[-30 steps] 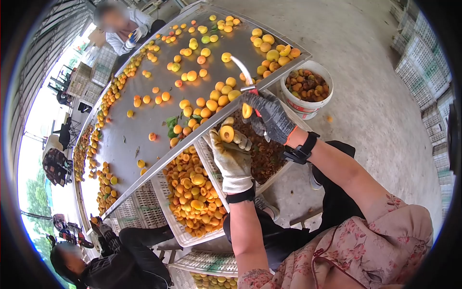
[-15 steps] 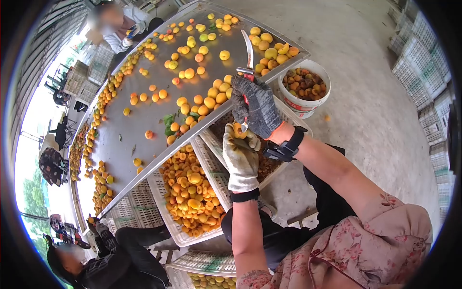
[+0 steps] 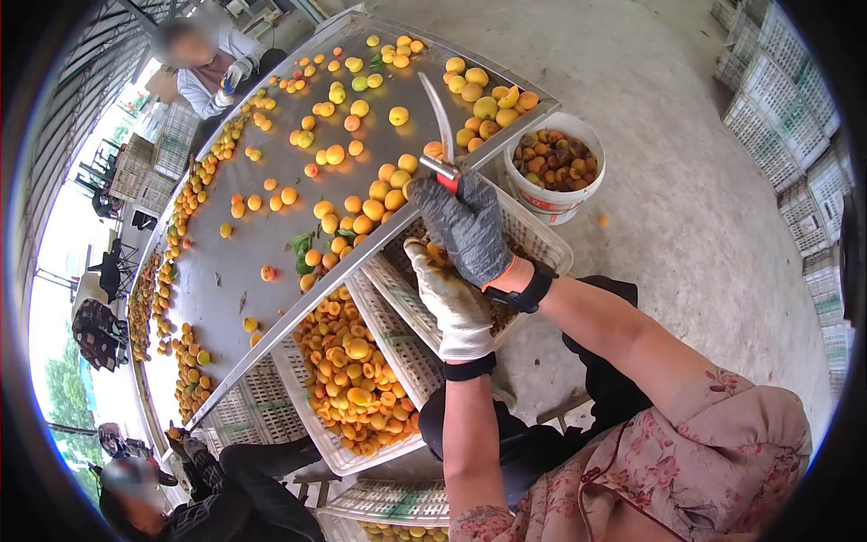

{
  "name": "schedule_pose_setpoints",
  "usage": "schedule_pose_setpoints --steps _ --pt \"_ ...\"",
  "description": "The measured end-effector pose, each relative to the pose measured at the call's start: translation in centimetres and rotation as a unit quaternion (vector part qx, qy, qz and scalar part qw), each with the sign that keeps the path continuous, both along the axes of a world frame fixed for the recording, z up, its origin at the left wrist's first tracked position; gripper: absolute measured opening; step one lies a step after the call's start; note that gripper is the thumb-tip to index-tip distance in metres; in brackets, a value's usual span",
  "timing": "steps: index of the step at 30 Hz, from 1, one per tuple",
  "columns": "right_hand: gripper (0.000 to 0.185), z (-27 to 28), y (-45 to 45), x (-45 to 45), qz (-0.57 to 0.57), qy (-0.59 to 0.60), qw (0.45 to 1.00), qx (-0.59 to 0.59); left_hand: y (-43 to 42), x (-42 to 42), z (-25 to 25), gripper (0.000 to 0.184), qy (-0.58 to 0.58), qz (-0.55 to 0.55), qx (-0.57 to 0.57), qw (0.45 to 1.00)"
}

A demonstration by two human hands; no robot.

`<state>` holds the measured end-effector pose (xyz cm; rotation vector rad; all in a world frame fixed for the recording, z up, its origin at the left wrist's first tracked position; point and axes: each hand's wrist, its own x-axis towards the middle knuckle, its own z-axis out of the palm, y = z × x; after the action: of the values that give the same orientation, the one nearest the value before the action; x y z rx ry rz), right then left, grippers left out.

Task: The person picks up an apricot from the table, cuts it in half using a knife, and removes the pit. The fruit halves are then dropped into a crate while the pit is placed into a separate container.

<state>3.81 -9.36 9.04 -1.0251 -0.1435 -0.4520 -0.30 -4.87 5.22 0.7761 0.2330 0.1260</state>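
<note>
shiny curved knife (image 3: 439,113) with a red neck, right grip (image 3: 470,230) closed around it by the metal bench (image 3: 262,194), orange apricot (image 3: 437,254) mostly hidden between the gloves, left grip (image 3: 449,294) partly covered, can't tell if closed

Pale concrete floor (image 3: 668,217), stainless-steel sorting table (image 3: 298,217), stacked plastic crates (image 3: 786,99) along the right, ribbed curved roof (image 3: 81,99), bright daylight and greenery (image 3: 68,384) at left
</note>
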Motion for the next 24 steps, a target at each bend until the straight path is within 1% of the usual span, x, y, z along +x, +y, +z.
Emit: schedule_pose_setpoints --steps 1,2,3,4,5,6,7,8,9,10,11,13,14,15,16,17,18,19,20,21,22,23,24 --pt "0.015 -0.1 -0.1 -0.1 -0.001 0.000 1.000 -0.001 -0.1 0.1 -0.4 0.043 -0.034 -0.003 0.023 0.999" --pt "0.016 0.3 -0.3 -0.3 -0.035 -0.016 0.997 -0.072 -0.7 0.0 0.4 0.040 -0.004 0.012 -0.019 1.000" --pt "0.017 0.4 -0.3 -0.4 -0.069 -0.033 0.987 -0.143 -0.5 0.2 -0.4 0.040 -0.003 0.012 -0.020 1.000" --pt "0.014 -0.1 0.0 0.2 -0.102 -0.070 0.985 -0.122 -0.1 0.5 -1.9 0.039 -0.033 0.009 0.046 0.998" --pt "0.014 0.0 -0.2 0.5 -0.103 -0.069 0.985 -0.122 0.0 0.7 -2.1 0.040 -0.063 0.005 0.112 0.992" --pt "0.011 0.2 -0.6 0.8 0.017 0.016 0.997 0.078 0.0 1.0 -2.2 0.039 -0.050 -0.013 -0.008 0.999" --pt "0.009 0.4 -1.0 1.1 0.136 0.101 0.947 0.273 0.1 0.8 -2.2 0.039 -0.050 -0.012 -0.007 0.999" --pt "0.016 0.1 -1.5 1.7 0.155 0.114 0.943 0.270 0.2 0.5 -1.4 0.039 -0.004 -0.018 0.010 1.000" --pt "0.016 -0.3 -1.7 1.9 0.155 0.115 0.943 0.271 0.3 0.2 -1.0 0.038 0.042 -0.024 0.028 0.998" --pt "0.016 -0.7 -1.8 2.1 0.169 0.126 0.930 0.301 0.6 0.4 -1.9 0.037 0.015 -0.030 0.010 0.999" --pt "0.016 -0.8 -1.9 2.1 0.183 0.137 0.915 0.331 0.4 0.3 -1.8 0.037 0.016 -0.031 0.011 0.999" --pt "0.015 -0.9 -1.6 2.1 0.177 0.141 0.920 0.320 -0.2 0.2 -1.2 0.032 0.010 0.016 0.033 0.999" --pt "0.011 -0.9 -1.0 1.7 0.133 0.109 0.954 0.246 -0.2 0.2 -1.4 0.032 0.009 0.016 0.035 0.999" --pt "0.009 -0.6 -0.3 1.4 0.088 0.075 0.979 0.170 -0.2 0.4 -1.9 0.031 -0.020 0.041 0.060 0.997" --pt "0.012 -0.2 0.5 1.2 0.011 0.035 0.997 0.063 -0.2 0.8 -2.6 0.032 -0.050 0.065 0.084 0.993" --pt "0.012 -0.3 0.7 0.8 0.008 0.035 0.997 0.063 0.0 0.9 -4.0 0.032 -0.050 0.063 0.084 0.993" --pt "0.012 -0.3 0.8 0.6 -0.014 0.002 1.000 0.017 0.4 0.9 -5.4 0.033 -0.074 0.086 0.200 0.973" --pt "0.013 -0.4 0.6 0.5 -0.037 -0.031 0.998 -0.030 0.6 0.8 -6.9 0.036 -0.097 0.108 0.312 0.939" --pt "0.011 -0.9 0.1 1.1 0.062 0.079 0.991 0.090 0.9 0.9 -6.7 0.038 -0.147 0.108 0.466 0.866" --pt "0.011 -0.8 -0.4 1.2 0.053 0.074 0.992 0.086 0.7 0.1 -3.8 0.035 -0.143 0.153 0.669 0.713" --pt "0.009 -0.5 -1.0 1.1 0.108 0.093 0.971 0.193 0.4 0.3 -3.5 0.031 -0.151 0.147 0.615 0.760" --pt "0.008 -0.2 -1.6 1.2 0.161 0.106 0.936 0.295 0.1 0.4 -3.2 0.029 -0.160 0.137 0.556 0.804" --pt "0.006 -0.7 -1.9 1.5 0.205 0.131 0.913 0.328 -0.3 0.4 -2.7 0.027 -0.100 0.107 0.360 0.922"
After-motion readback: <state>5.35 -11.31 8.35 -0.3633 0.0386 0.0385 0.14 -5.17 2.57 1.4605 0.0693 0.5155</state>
